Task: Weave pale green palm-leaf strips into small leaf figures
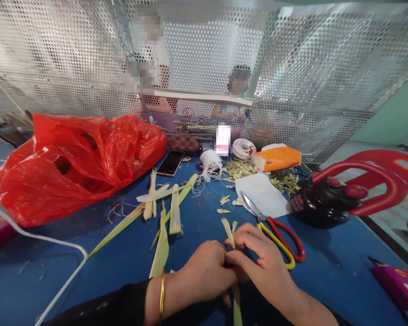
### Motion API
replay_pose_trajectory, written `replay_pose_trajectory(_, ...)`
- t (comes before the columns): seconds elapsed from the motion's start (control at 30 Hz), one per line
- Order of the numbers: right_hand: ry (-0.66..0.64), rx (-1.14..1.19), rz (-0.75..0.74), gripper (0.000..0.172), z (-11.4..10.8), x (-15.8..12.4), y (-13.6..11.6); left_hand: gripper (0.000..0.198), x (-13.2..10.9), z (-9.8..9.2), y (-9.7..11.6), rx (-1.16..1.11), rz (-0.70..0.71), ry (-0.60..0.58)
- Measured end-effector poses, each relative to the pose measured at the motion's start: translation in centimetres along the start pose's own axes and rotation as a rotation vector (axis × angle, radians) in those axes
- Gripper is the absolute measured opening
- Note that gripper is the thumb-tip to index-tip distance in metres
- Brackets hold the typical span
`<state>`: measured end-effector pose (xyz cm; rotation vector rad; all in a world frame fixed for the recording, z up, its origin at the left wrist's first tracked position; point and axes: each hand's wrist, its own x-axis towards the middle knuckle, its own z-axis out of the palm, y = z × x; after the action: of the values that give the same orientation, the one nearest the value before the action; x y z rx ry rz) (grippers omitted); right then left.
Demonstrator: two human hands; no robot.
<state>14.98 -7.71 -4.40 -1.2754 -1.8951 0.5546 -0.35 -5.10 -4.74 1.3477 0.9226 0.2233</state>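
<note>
Near the front of the blue table (204, 226), my left hand (209, 269) is closed round a narrow pale-green leaf strip (237, 305). One end of it sticks up above my fingers and the other hangs below. My right hand (263, 267) meets the left and pinches the same strip, thumb and bent fingers together. My fingers cover its middle. Just right of my right hand lie scissors (270, 226) with one red and one yellow handle, blades resting on a white paper sheet (263, 194). More leaf strips (160, 249) lie to the left, some crossed in a pile.
A red plastic bag (85, 163) fills the back left, beside a phone (170, 163). White thread (211, 164), a tape roll (244, 148), an orange packet (277, 158) and plant scraps (285, 182) lie behind. A black pot (322, 203) with red handle stands right. A white cable (59, 240) crosses left.
</note>
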Motion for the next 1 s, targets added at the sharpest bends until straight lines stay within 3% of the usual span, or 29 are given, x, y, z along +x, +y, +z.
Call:
replay_pose_trajectory(0.13, 0.066, 0.037, -0.071, 0.010, -0.1, -0.2, -0.1, 0.018, 0.2, -0.5, 0.6, -0.165, -0.051, -0.067)
replay_pose_trajectory(0.3, 0.155, -0.402, -0.397, 0.022, -0.8, -0.8, -0.5, 0.021, 0.6, -1.4, 1.4, -0.380, -0.012, 0.151)
replay_pose_trajectory(0.4, 0.129, -0.546, -0.477, 0.027, -1.0, -1.2, -0.7, 0.025, 0.7, -1.7, 1.4, -0.460, 0.016, 0.212)
replay_pose_trajectory(0.5, 0.024, -0.524, -0.552, 0.036, -1.0, -1.4, -0.7, 0.026, 0.6, -2.0, 1.5, -0.579, 0.029, 0.214)
replay_pose_trajectory(0.57, 0.023, -0.452, -0.570, 0.046, -1.0, -1.4, -0.4, 0.025, 0.4, -2.3, 1.8, -0.640, 0.066, 0.209)
replay_pose_trajectory(0.63, 0.133, -0.359, -0.458, 0.050, -0.9, -1.1, -0.1, 0.024, 0.3, -2.6, 2.1, -0.704, 0.094, 0.203)
replay_pose_trajectory(0.7, 0.228, -0.241, -0.217, 0.041, -0.9, -0.7, 0.2, 0.025, 0.2, -2.9, 2.4, -0.785, 0.093, 0.188)
replay_pose_trajectory(0.77, 0.181, -0.051, 0.054, 0.029, -0.8, -0.1, 0.6, 0.029, 0.2, -3.0, 2.5, -0.856, 0.095, 0.157)
replay_pose_trajectory(0.83, 0.048, 0.191, 0.252, 0.025, -0.7, 0.5, 0.9, 0.031, 0.2, -2.9, 2.5, -0.881, 0.120, 0.128)
replay_pose_trajectory(0.9, -0.020, 0.369, 0.343, 0.025, -0.6, 0.9, 1.1, 0.033, 0.2, -2.7, 2.4, -0.863, 0.155, 0.112)
replay_pose_trajectory(1.0, 0.020, 0.455, 0.387, 0.025, -0.3, 1.2, 1.1, 0.036, -0.2, -2.3, 2.3, -0.792, 0.197, 0.092)
